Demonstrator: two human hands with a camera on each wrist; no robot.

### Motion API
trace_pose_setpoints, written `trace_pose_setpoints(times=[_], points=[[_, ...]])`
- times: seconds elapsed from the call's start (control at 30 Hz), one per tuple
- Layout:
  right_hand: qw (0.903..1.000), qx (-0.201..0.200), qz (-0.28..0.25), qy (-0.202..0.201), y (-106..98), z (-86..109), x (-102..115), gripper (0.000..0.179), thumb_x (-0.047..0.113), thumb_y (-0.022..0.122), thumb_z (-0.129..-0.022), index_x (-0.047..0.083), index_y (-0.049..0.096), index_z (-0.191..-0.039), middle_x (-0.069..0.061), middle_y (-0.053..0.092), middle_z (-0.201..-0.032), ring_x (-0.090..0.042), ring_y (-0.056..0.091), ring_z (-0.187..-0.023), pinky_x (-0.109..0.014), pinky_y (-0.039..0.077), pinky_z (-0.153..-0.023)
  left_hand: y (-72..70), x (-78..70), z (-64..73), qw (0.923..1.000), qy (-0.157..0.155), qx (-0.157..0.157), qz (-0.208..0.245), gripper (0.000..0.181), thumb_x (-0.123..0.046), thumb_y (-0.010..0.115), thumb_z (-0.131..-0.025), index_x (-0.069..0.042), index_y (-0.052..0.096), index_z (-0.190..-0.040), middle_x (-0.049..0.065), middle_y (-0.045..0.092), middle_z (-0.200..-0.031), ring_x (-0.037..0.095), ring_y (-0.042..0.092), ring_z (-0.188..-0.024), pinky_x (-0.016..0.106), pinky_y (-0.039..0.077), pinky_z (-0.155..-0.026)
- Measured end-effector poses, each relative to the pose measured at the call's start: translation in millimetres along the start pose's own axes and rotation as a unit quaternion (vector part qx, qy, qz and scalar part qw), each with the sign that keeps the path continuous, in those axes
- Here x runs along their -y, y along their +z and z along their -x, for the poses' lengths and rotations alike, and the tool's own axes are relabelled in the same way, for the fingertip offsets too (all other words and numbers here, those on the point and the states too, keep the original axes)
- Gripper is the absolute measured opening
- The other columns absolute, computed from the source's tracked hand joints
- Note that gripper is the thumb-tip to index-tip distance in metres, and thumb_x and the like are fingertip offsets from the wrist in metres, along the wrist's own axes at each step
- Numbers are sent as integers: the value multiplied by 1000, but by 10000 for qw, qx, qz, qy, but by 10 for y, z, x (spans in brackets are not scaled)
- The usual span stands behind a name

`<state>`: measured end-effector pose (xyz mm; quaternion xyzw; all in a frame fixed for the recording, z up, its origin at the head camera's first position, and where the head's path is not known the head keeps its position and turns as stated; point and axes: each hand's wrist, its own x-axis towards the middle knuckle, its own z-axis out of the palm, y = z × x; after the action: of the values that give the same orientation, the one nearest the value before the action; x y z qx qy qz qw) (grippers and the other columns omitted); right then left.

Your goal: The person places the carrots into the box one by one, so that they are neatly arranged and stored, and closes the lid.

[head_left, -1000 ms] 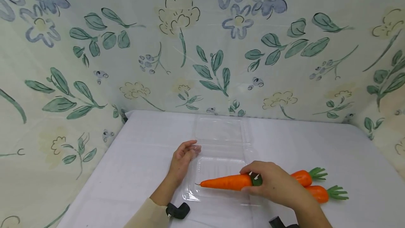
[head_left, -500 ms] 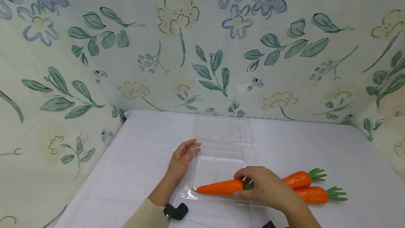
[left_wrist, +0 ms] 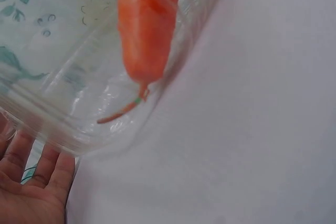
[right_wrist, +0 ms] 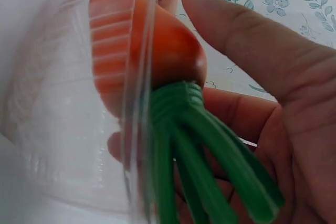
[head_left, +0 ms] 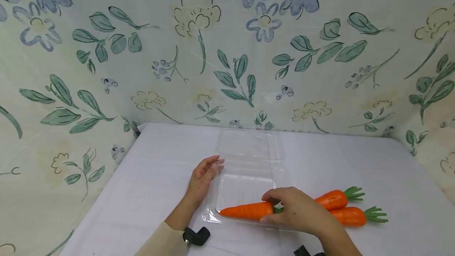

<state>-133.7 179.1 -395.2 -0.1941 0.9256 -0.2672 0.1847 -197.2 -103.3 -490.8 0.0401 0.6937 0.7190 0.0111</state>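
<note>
An orange carrot (head_left: 245, 211) with a green top lies across the near part of a clear plastic box (head_left: 231, 187), its thin tip toward the left wall. My right hand (head_left: 298, 210) holds the carrot's thick end, thumb on the near side and fingers on the far side. In the right wrist view the green stems (right_wrist: 210, 156) stick out past the box rim, beside the palm. My left hand (head_left: 202, 179) touches the box's left edge with loosely extended fingers. The left wrist view shows those fingers (left_wrist: 60, 174) right at the rim, and the carrot's root tip (left_wrist: 118, 114) through the plastic.
Two more carrots (head_left: 334, 199) lie on the white-covered table (head_left: 167, 145) to the right, partly behind my right hand. The box's lid (head_left: 245, 145) lies folded back toward the far table edge. A floral cloth (head_left: 199, 58) hangs around the table.
My right hand has lowered the carrot into the box, moving slightly left and toward me; over the last half second it has barely moved. The left hand stays at the box edge.
</note>
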Motion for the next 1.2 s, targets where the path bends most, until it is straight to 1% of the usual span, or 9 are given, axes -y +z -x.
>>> trace_pose_setpoints(times=[0.17,0.33,0.43,0.63,0.8,0.9,1.0,1.07,1.2], points=[[9996,-3,-243,133,-62,35,10,54,56,85,-74,23,73,-115,10,74,-108,-15,66,-103,-48,58,-90,4,-3,1,10000,-4,-11,-22,39,-14,50,-106,-3,52,-143,17,65,-139,33,64,-128,40,48,-113],[9977,-283,-588,153,-235,149,-74,53,52,84,-78,22,71,-120,3,73,-120,-24,65,-114,-55,56,-96,2,4,0,10000,-12,-9,-33,39,-15,50,-107,-3,52,-143,16,65,-139,33,64,-128,40,48,-114],[9952,-454,-645,576,-384,237,-184,52,50,83,-79,23,70,-121,2,72,-124,-26,63,-118,-57,54,-98,3,6,-1,10000,-49,1,-4,38,-15,50,-107,-4,53,-143,17,65,-139,33,64,-128,39,48,-113],[9833,-415,-535,1687,-690,438,-653,68,54,80,-82,17,63,-136,-9,67,-135,-29,61,-118,-56,57,-92,1,5,2,10000,-31,2,55,37,-14,50,-106,-4,54,-142,18,65,-138,34,64,-127,33,50,-111],[9709,-247,-755,2259,-828,594,-1095,76,49,79,-84,4,57,-141,-20,65,-135,-26,63,-111,-49,61,-88,-5,20,-3,9999,18,10,122,39,-14,52,-105,-2,54,-142,19,65,-137,34,65,-126,26,52,-106],[9620,-52,-869,2587,-852,676,-1290,76,48,79,-85,-1,57,-138,-26,63,-134,-31,64,-111,-52,60,-86,-7,17,-2,9999,51,12,123,39,-13,52,-105,-1,53,-142,19,66,-137,34,65,-126,30,52,-108],[9551,200,-954,2797,-859,750,-1431,74,52,77,-85,1,60,-136,-30,58,-138,-39,61,-115,-56,57,-84,-15,12,8,9999,59,0,112,39,-13,52,-105,-1,53,-142,20,66,-137,35,65,-126,34,51,-110],[9535,302,-869,2869,-855,788,-1506,72,56,76,-84,4,64,-133,-31,57,-140,-42,57,-116,-59,54,-84,-17,10,12,9999,53,-8,101,39,-14,52,-105,-1,54,-142,20,66,-137,35,65,-126,36,50,-111],[9526,325,-845,2906,-829,827,-1626,69,53,77,-85,2,64,-131,-30,60,-135,-37,59,-111,-60,53,-84,-14,4,16,10000,84,20,46,40,-16,52,-106,-1,53,-143,19,66,-137,34,64,-127,38,49,-112]])
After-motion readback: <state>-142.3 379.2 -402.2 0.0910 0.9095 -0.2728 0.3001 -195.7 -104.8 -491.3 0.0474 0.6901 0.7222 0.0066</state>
